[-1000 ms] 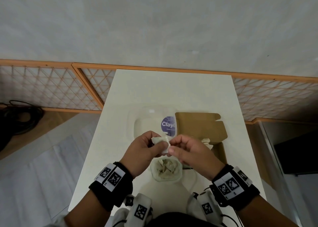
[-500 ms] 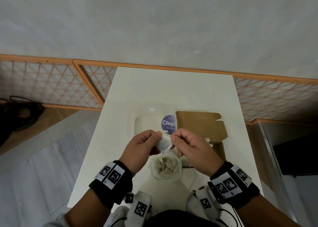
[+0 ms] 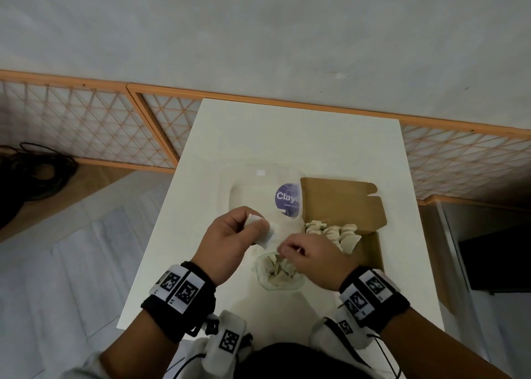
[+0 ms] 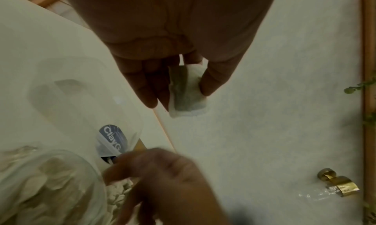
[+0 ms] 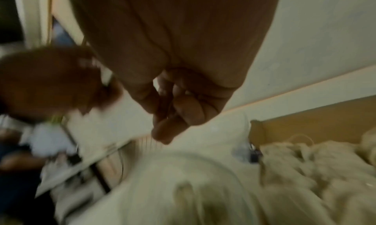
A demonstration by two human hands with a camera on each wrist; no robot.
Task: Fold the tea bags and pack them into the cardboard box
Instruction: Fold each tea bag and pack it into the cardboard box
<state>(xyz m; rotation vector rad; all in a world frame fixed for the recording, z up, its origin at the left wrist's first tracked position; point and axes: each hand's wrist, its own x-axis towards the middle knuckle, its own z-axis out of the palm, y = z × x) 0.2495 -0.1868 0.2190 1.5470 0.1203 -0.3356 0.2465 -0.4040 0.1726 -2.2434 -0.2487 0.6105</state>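
Right hand (image 3: 309,259) has left the tea bag (image 3: 263,230), seemingly empty, curled; left hand (image 3: 230,243) pinches it

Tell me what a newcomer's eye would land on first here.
The left hand pinching a white tea bag above the table. Just right of it, the open cardboard box already holds a heap of tea bags, and a clear jar of more sits below the hands.

White table (image 3: 301,137); black cables (image 3: 31,177) on floor; lattice screen (image 3: 86,131).
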